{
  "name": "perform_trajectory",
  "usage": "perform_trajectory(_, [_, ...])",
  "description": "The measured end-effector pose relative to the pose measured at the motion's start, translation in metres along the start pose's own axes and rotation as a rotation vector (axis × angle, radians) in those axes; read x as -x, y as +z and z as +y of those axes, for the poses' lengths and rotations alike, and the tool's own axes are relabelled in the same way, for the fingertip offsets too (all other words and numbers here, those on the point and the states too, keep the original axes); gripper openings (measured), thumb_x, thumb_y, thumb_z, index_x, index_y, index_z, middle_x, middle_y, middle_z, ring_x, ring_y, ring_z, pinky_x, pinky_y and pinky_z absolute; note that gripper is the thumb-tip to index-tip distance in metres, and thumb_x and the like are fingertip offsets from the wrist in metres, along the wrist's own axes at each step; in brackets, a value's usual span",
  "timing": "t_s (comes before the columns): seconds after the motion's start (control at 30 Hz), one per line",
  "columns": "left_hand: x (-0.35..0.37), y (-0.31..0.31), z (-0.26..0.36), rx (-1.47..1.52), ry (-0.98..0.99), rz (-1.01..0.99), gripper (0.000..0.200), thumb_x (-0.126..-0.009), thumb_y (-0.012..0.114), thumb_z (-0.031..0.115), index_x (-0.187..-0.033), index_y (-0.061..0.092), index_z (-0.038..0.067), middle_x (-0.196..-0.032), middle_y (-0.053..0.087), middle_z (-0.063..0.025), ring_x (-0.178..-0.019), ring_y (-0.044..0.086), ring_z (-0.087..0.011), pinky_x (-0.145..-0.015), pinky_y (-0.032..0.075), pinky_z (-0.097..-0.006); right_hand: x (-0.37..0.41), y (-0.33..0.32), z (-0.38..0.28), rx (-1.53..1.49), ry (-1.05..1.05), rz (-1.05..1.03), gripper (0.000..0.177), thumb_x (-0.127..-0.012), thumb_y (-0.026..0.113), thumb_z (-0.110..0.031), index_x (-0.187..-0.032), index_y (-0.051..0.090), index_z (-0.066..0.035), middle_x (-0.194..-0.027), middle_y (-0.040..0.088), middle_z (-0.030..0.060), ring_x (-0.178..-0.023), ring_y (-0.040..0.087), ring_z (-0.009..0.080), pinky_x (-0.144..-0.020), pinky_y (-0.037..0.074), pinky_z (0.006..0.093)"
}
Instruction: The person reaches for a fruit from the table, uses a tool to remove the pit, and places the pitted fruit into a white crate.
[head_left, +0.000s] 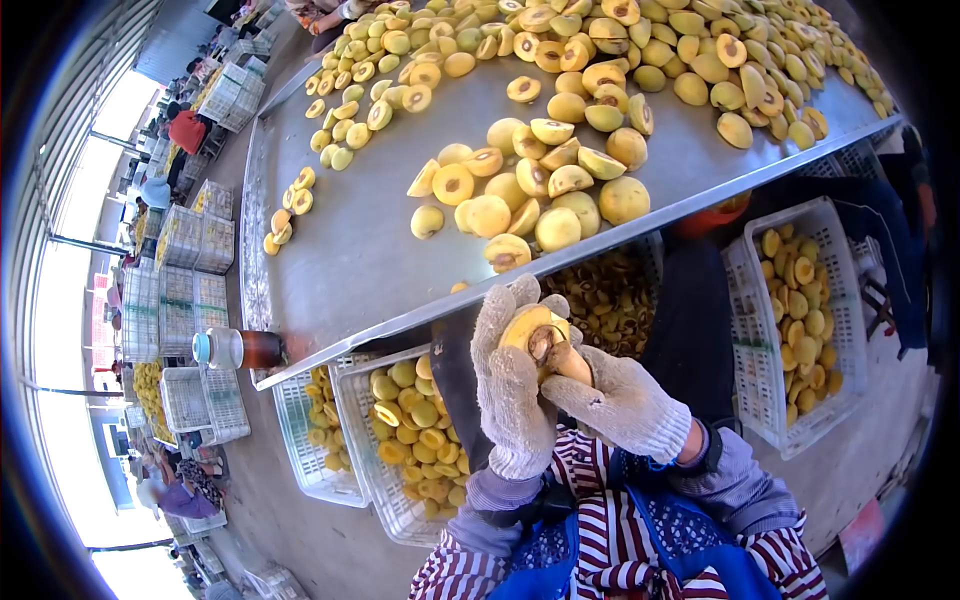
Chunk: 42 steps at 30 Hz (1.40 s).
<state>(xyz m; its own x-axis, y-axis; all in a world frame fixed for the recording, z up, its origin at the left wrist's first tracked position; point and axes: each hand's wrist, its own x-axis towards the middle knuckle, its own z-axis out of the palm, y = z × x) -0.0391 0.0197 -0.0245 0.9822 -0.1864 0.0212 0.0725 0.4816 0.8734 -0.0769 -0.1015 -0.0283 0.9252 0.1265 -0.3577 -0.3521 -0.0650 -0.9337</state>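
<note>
Bright daylight floods in from the open wall at the left edge, where it burns out to white, and it lays a soft grey sheen across the metal desk [340,250] without hard shadows. The fisheye lens bends the desk rim into a curve and leaves black corners. The fruit half [530,330] at the centre is sharp, while the far crates [185,240] at the left smear slightly.

Steel tabletop [350,250], tilted in view, raised rim along near edge. Big heap of yellow fruit [640,45] across far side, whole & halved, some w/ dark pit hollows up. Smaller pile [540,195] near front rim, approx. mid-table. A few halves [285,215] by left edge, apart from the rest. Bottle [240,348] on its side at near-left corner, cap past the rim.
</note>
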Motion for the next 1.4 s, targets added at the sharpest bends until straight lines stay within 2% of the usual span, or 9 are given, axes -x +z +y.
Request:
perform_trajectory(0.2, [-0.018, -0.003, 0.018, -0.309, -0.022, -0.09, 0.043, -0.103, 0.051, 0.025, -0.135, 0.05, -0.005, -0.128, 0.06, -0.0183, -0.106, 0.064, -0.0246, -0.094, 0.051, -0.0341, 0.005, -0.001, -0.021, -0.45, 0.242, -0.181, 0.032, -0.096, 0.063, -0.036, -0.1, 0.06, -0.004, -0.066, 0.059, 0.0011, -0.049, 0.057, 0.0077, -0.044, 0.042, 0.0218])
perform_trajectory(0.27, [-0.018, -0.004, 0.012, -0.519, 0.024, -0.107, 0.062, -0.101, 0.05, 0.048, -0.138, 0.048, -0.001, -0.13, 0.057, -0.0177, -0.11, 0.061, -0.0247, -0.094, 0.051, -0.0366, 0.006, -0.007, -0.016, -0.506, 0.249, -0.209, 0.032, -0.097, 0.061, -0.037, -0.096, 0.059, -0.006, -0.062, 0.057, 0.0002, -0.045, 0.053, 0.0073, -0.039, 0.038, 0.0211])
perform_trajectory(0.53, [-0.001, 0.002, -0.003, -0.158, -0.032, -0.101, 0.082, -0.099, 0.039, 0.062, -0.153, 0.023, 0.002, -0.151, 0.037, -0.0177, -0.136, 0.042, -0.0285, -0.104, 0.048, -0.0411, 0.009, -0.002, -0.012, -0.575, 0.171, -0.126, 0.029, -0.098, 0.061, -0.033, -0.103, 0.06, -0.005, -0.065, 0.056, -0.0015, -0.048, 0.051, 0.0046, -0.042, 0.037, 0.0198])
perform_trajectory(0.73, [0.002, 0.002, -0.013, -0.308, 0.221, -0.059, 0.081, -0.096, 0.052, 0.059, -0.149, 0.032, 0.0, -0.144, 0.045, -0.0184, -0.115, 0.057, -0.0272, -0.095, 0.052, -0.0424, 0.012, 0.001, -0.011, -0.633, 0.15, -0.089, 0.027, -0.098, 0.061, -0.031, -0.105, 0.062, -0.004, -0.07, 0.059, -0.0012, -0.051, 0.051, 0.0044, -0.045, 0.038, 0.0206])
perform_trajectory(0.97, [-0.006, 0.0, -0.003, -0.35, 0.115, -0.091, 0.06, -0.101, 0.053, 0.041, -0.143, 0.042, 0.0, -0.14, 0.051, -0.0172, -0.115, 0.056, -0.0246, -0.097, 0.049, -0.0402, 0.01, -0.006, -0.013, -0.552, 0.209, -0.181, 0.032, -0.099, 0.06, -0.036, -0.094, 0.062, -0.005, -0.065, 0.058, 0.0003, -0.048, 0.052, 0.0063, -0.041, 0.038, 0.0226])
perform_trajectory(1.13, [-0.017, -0.014, 0.0, -0.88, 0.599, -0.335, 0.046, -0.103, 0.05, 0.032, -0.136, 0.05, 0.0, -0.138, 0.052, -0.0181, -0.12, 0.055, -0.0259, -0.097, 0.049, -0.0409, 0.006, -0.01, 0.017, -0.645, 0.288, -0.266, 0.041, -0.099, 0.057, -0.041, -0.079, 0.061, -0.005, -0.058, 0.055, 0.0019, -0.041, 0.05, 0.0088, -0.037, 0.037, 0.0246])
perform_trajectory(1.23, [-0.025, -0.01, 0.001, -0.726, 0.355, -0.299, 0.045, -0.099, 0.055, 0.031, -0.129, 0.057, -0.002, -0.126, 0.06, -0.0186, -0.109, 0.06, -0.0249, -0.092, 0.05, -0.0365, 0.007, -0.004, 0.017, -0.501, 0.175, -0.161, 0.05, -0.1, 0.053, -0.047, -0.069, 0.057, -0.007, -0.052, 0.052, 0.0019, -0.036, 0.046, 0.011, -0.033, 0.036, 0.0261])
perform_trajectory(1.3, [-0.027, -0.002, 0.021, -0.251, -0.152, -0.313, 0.039, -0.096, 0.059, 0.02, -0.127, 0.058, -0.004, -0.123, 0.063, -0.0206, -0.11, 0.062, -0.0279, -0.096, 0.05, -0.0378, 0.009, -0.006, 0.019, -0.63, 0.22, -0.325, 0.052, -0.101, 0.049, -0.047, -0.066, 0.054, -0.008, -0.049, 0.049, 0.0016, -0.034, 0.043, 0.012, -0.032, 0.035, 0.026])
perform_trajectory(1.4, [-0.029, -0.002, 0.023, -0.408, -0.107, -0.357, 0.048, -0.096, 0.06, 0.039, -0.119, 0.064, -0.003, -0.109, 0.068, -0.0141, -0.095, 0.064, -0.0211, -0.081, 0.051, -0.0303, 0.016, -0.012, 0.017, -0.941, 0.2, -0.526, 0.053, -0.104, 0.045, -0.045, -0.066, 0.053, -0.009, -0.047, 0.046, 0.0011, -0.032, 0.041, 0.0127, -0.031, 0.035, 0.0255])
